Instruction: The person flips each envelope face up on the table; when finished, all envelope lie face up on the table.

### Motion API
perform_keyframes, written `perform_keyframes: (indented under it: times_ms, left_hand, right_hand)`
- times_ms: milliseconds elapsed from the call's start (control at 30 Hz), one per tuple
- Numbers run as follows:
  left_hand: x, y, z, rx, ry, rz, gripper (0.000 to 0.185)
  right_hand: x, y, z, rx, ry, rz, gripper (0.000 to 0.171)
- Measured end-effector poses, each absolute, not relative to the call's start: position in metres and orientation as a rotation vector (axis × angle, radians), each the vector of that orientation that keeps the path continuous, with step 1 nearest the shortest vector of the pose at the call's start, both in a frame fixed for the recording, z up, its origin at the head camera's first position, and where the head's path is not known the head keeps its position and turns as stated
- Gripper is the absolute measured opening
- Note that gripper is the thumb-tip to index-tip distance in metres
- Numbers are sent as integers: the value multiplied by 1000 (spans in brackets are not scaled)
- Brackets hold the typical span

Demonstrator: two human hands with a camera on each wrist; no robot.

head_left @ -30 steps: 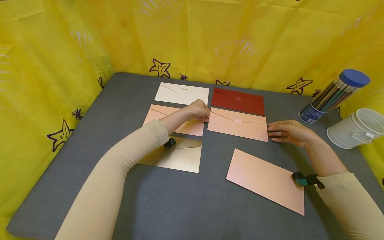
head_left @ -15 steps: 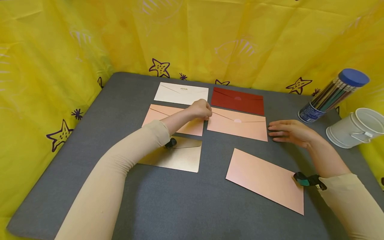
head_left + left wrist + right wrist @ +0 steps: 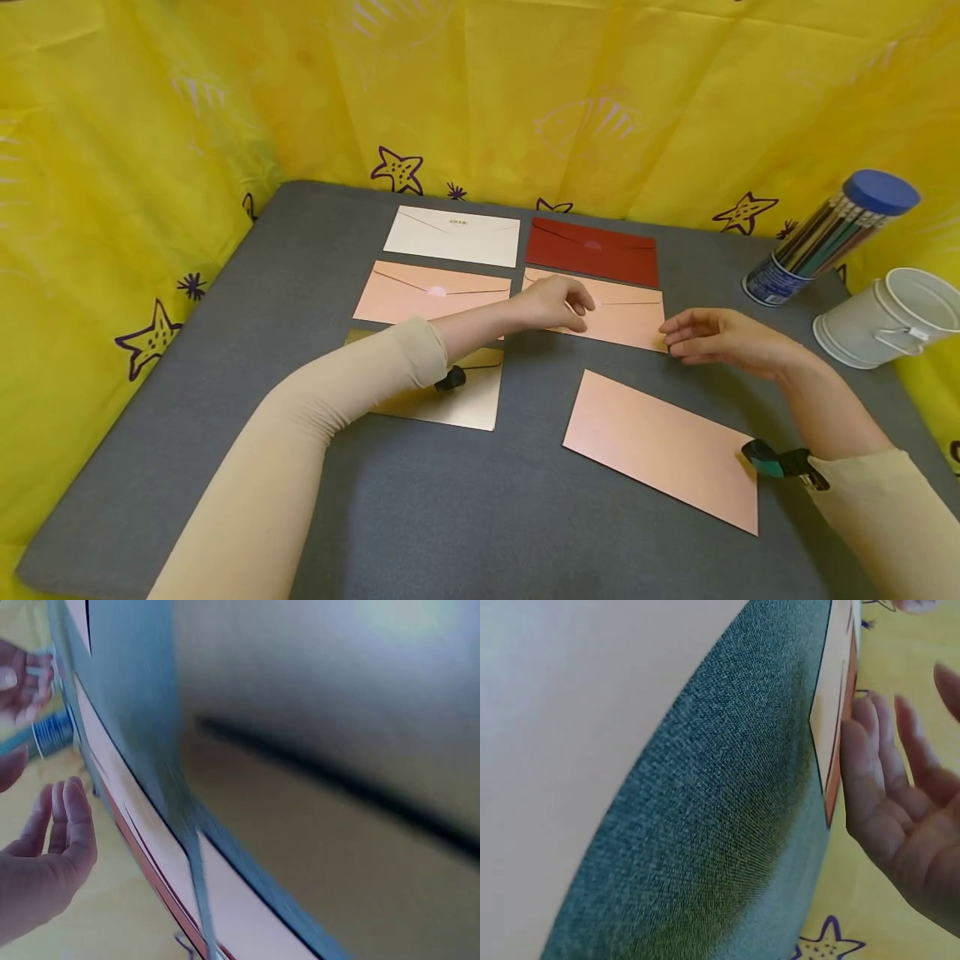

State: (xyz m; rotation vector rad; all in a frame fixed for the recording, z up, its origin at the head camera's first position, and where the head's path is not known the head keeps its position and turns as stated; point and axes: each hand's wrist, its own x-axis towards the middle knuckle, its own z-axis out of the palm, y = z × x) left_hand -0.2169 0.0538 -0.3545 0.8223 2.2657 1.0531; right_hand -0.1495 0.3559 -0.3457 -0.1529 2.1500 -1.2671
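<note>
My left hand [image 3: 551,302] hovers over the left part of a pink envelope [image 3: 626,325], fingers loosely bent and nothing in them. In the left wrist view the same hand [image 3: 49,859] shows its thumb and fingers apart. At that envelope's right edge are the fingertips of my right hand [image 3: 723,337], which holds nothing; its fingers [image 3: 862,750] are spread in the right wrist view. Behind this envelope lies a red envelope [image 3: 618,257]. To the left, a white envelope [image 3: 453,242], a second pink envelope [image 3: 397,300] and a gold envelope [image 3: 472,400] form a column, partly hidden by my left forearm.
A third pink envelope [image 3: 652,442], flap side hidden, lies at an angle near my right wrist. A blue-lidded tube of pencils [image 3: 832,233] and a white metal pot [image 3: 862,329] stand at the right. Yellow patterned cloth [image 3: 487,100] borders the grey table [image 3: 450,517].
My left hand has moved right, from the gap between the two pink envelopes to above the right one, its fingers loosening. My right hand has shifted slightly left to the envelope's edge.
</note>
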Motion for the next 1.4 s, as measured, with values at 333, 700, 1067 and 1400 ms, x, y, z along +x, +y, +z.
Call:
perform_keyframes:
  times_ms: [333, 700, 1067, 1400]
  left_hand:
    - [-188, 83, -360, 1049, 2121, 863, 47]
    - [-182, 86, -374, 1154, 2081, 690, 55]
    - [-179, 86, -376, 1256, 2114, 520, 64]
    - [-173, 89, -374, 1233, 2220, 347, 60]
  right_hand:
    - [-132, 357, -347, -332, 2161, -1145, 41]
    - [-124, 361, -353, -393, 2101, -1092, 42]
    - [-123, 364, -359, -428, 2061, -1083, 40]
    - [-118, 362, -364, -490, 2068, -1043, 39]
